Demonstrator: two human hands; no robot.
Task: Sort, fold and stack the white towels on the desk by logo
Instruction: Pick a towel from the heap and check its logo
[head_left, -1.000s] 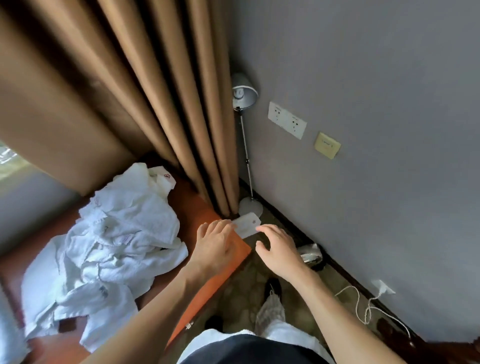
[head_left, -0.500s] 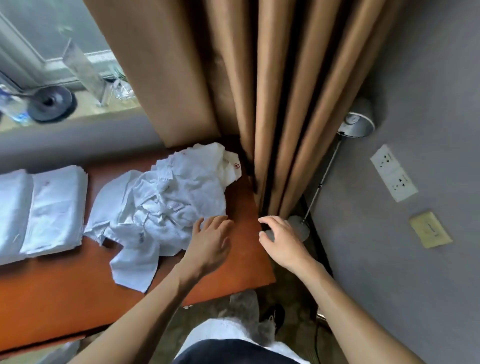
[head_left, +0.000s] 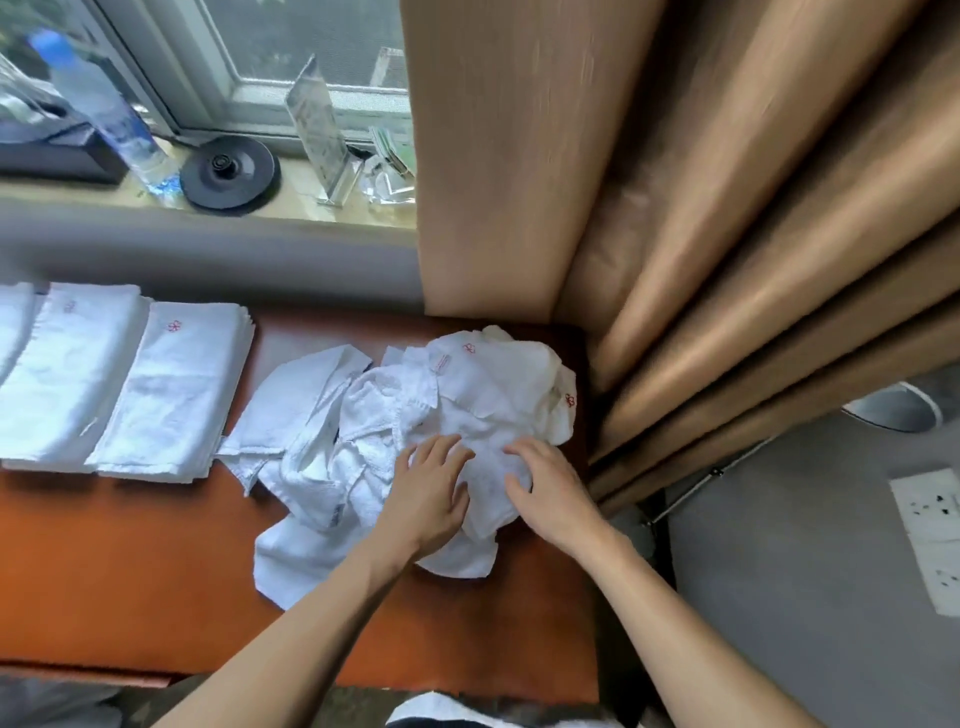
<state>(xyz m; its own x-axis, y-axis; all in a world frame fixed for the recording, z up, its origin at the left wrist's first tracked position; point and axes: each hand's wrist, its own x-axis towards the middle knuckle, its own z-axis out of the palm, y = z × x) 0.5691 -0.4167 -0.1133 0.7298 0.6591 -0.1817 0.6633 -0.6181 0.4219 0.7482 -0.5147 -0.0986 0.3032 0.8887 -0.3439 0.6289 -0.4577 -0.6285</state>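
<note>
Left hand (head_left: 428, 496): palm down on the near side of the towel heap, fingers spread and flat; open grip, nothing pinched.
Right hand (head_left: 545, 491): palm down just beside the left one, on the heap's right part; fingers loosely curved onto the cloth, grip open.
Towel heap (head_left: 415, 415): crumpled white towels piled at the right end of the bench, several red logos facing up near its far edge.
Folded stacks (head_left: 171, 395): 2 neat stacks lie side by side at the left end of the bench, each top towel marked in red at its far end; the edge of more white cloth shows at the frame's left border.
Bench (head_left: 130, 561): orange-brown top, bare in front of the stacks.
Curtain (head_left: 649, 182): tan folds hang at the bench's right corner.
Windowsill (head_left: 291, 200): holds a water bottle (head_left: 104, 111), a black disc (head_left: 228, 171) and a clear stand (head_left: 319, 130).
</note>
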